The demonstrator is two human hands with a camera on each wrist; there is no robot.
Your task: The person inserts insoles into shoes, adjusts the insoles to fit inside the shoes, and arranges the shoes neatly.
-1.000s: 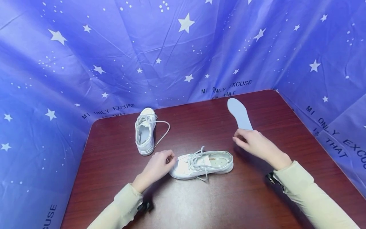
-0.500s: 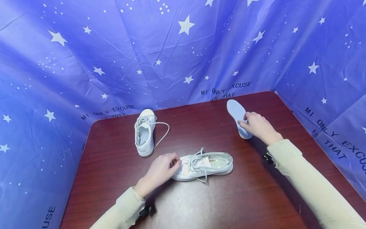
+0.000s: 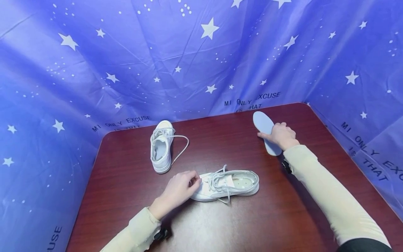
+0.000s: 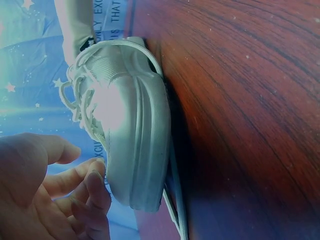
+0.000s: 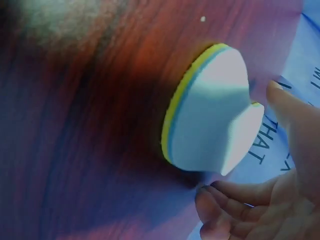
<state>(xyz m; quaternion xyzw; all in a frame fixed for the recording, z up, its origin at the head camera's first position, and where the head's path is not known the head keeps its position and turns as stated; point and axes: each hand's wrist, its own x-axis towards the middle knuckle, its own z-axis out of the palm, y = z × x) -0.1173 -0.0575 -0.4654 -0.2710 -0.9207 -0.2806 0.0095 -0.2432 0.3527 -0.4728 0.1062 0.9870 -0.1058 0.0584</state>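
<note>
A white lace-up sneaker [image 3: 206, 191] lies with its toe toward my left hand [image 3: 177, 189]. Loosely bent, that hand's fingers are right at the toe; in the left wrist view they sit beside the sneaker's front [image 4: 135, 155], with nothing gripped. Farther right, a pale insole [image 3: 262, 121] rests flat on the table. My right hand [image 3: 282, 135] is over its middle, thumb extended across to the left edge and fingers on the far right side. The right wrist view shows the insole [image 5: 207, 115] with a yellow edge, between spread thumb and fingers.
A second white sneaker [image 3: 162, 164] stands at the back left, toe away, with a loose lace [image 3: 185, 147] trailing on its right. The dark red wooden table [image 3: 126, 182] ends at a blue star-printed curtain [image 3: 176, 91] behind and on both sides.
My right hand has moved forward from the insole's near end to its middle, and its thumb has spread across it. My left hand has shifted slightly right, up to the sneaker's toe.
</note>
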